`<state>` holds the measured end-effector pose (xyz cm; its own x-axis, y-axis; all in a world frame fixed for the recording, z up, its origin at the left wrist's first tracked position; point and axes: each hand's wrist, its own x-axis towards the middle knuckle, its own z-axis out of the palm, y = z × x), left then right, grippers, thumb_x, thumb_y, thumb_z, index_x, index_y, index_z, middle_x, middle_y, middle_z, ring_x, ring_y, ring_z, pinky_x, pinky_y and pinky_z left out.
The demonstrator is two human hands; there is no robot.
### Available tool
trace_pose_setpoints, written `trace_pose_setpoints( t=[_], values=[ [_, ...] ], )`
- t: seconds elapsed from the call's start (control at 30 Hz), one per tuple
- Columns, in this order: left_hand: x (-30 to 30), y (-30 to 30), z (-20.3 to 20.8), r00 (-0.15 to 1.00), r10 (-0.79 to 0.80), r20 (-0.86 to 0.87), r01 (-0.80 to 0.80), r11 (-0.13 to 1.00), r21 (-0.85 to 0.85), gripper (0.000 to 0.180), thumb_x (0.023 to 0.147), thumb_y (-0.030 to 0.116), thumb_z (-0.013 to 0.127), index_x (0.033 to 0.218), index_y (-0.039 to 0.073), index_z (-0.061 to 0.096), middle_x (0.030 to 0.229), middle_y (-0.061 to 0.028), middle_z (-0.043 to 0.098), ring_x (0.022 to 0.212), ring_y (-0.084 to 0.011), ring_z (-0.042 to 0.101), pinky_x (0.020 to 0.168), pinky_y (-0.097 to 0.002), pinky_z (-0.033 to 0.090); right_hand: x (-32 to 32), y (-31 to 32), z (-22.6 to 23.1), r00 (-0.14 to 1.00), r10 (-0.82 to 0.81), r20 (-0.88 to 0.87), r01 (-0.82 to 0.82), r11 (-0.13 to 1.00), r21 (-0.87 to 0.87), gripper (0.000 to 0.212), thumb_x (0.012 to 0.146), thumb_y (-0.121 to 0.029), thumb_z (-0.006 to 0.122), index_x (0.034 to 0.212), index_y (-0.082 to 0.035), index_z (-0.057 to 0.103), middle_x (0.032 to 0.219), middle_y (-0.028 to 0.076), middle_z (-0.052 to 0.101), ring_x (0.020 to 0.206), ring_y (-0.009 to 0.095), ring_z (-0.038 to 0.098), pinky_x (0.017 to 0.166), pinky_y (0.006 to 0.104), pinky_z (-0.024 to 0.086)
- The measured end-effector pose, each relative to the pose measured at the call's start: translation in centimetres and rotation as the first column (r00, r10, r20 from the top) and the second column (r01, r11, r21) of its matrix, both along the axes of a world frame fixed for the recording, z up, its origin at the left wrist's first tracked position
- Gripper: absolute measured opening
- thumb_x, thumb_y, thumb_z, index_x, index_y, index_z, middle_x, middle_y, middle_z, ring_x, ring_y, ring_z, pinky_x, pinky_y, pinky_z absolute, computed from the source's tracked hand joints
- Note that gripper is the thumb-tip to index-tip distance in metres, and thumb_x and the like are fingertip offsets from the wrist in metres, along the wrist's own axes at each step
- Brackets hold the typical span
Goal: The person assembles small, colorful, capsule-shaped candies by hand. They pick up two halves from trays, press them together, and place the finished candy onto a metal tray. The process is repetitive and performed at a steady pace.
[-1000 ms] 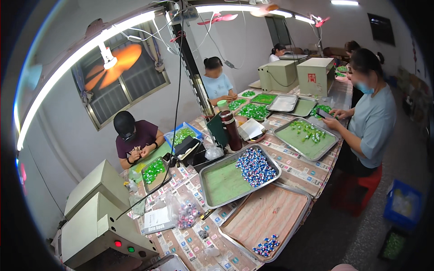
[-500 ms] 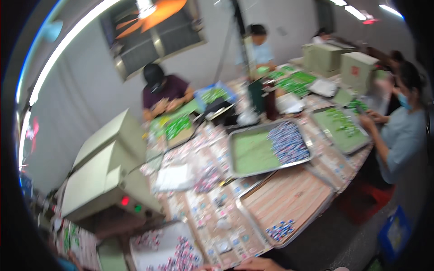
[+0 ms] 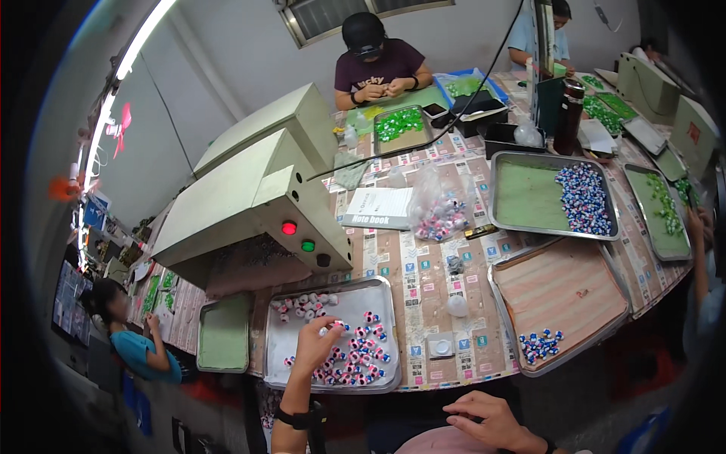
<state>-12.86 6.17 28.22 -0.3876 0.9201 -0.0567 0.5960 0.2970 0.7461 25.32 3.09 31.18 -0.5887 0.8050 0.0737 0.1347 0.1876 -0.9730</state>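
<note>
My left hand point(image 3: 311, 346) reaches over a metal tray lined with white point(image 3: 283, 342). Thumb and forefinger are pinched at a small round painted piece point(image 3: 342, 326) in pink, white and blue. Many like it lie loose in the tray's right half, with paler pink-and-white ones point(image 3: 306, 305) toward its far edge. My right hand point(image 3: 490, 421) is off the table's near edge, close to my body, its fingers parted and no object visible in them.
A cream machine point(image 3: 257, 197) with red and green lights stands behind the white-lined tray. Right are a brown-lined tray point(image 3: 560, 291), a green-lined tray point(image 3: 529, 193), and a bagged heap of pieces point(image 3: 439, 216). Co-workers sit around the table, one point(image 3: 378, 60) opposite.
The view has swung left and down, bringing the white-lined tray toward the middle. My left hand now shows over that tray; earlier only part of a hand showed at the bottom edge.
</note>
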Motion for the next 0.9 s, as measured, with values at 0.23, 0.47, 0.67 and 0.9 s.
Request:
trace_pose_setpoints(
  t=[0.23, 0.47, 0.67, 0.9],
  values=[
    [-1.4, 1.5, -1.3, 0.979, -0.145, -0.143, 0.139, 0.989, -0.055, 0.028, 0.082, 0.020, 0.066, 0.102, 0.001, 0.068, 0.098, -0.0153, 0.069, 0.091, -0.0256, 0.066, 0.081, -0.0323, 0.049, 1.0, 0.7, 0.1, 0.992, -0.122, 0.019, 0.120, 0.990, 0.072, 0.020, 0.078, -0.008, 0.073, 0.098, -0.003, 0.070, 0.087, 0.010, 0.066, 0.077, 0.019, 0.064, 0.067, 0.0269, 0.051],
    [4.6, -3.3, 1.4, 0.338, -0.297, 0.893, 0.140, 0.954, 0.265, 0.036, 0.097, 0.028, 0.048, 0.126, 0.007, 0.050, 0.073, -0.0046, 0.054, 0.059, -0.0145, 0.048, 0.048, -0.0253, 0.038, 7.3, 5.2, -0.4, 0.726, -0.672, 0.147, 0.595, 0.720, 0.357, 0.020, 0.077, -0.004, 0.069, 0.097, -0.004, 0.069, 0.088, 0.012, 0.065, 0.080, 0.027, 0.063, 0.069, 0.0336, 0.051],
    [15.8, -4.8, 1.8, -0.368, 0.330, 0.869, 0.326, 0.921, -0.212, 0.041, 0.096, 0.037, 0.048, 0.125, 0.008, 0.051, 0.099, -0.0085, 0.056, 0.073, -0.0163, 0.047, 0.047, -0.0237, 0.038, 11.2, 8.2, -0.9, 0.529, -0.731, 0.431, 0.480, 0.676, 0.559, 0.015, 0.074, -0.002, 0.062, 0.088, -0.006, 0.068, 0.089, 0.010, 0.062, 0.088, 0.032, 0.057, 0.077, 0.0403, 0.048],
    [18.4, -5.3, -0.2, -0.410, 0.265, 0.873, 0.400, 0.912, -0.089, 0.035, 0.096, 0.029, 0.047, 0.120, 0.003, 0.051, 0.101, -0.0116, 0.057, 0.081, -0.0202, 0.052, 0.057, -0.0281, 0.045, 11.7, 10.0, -3.0, 0.613, -0.590, 0.526, 0.430, 0.807, 0.404, 0.013, 0.075, -0.005, 0.066, 0.088, -0.004, 0.067, 0.085, 0.012, 0.060, 0.079, 0.029, 0.060, 0.072, 0.0353, 0.049]
  ],
)
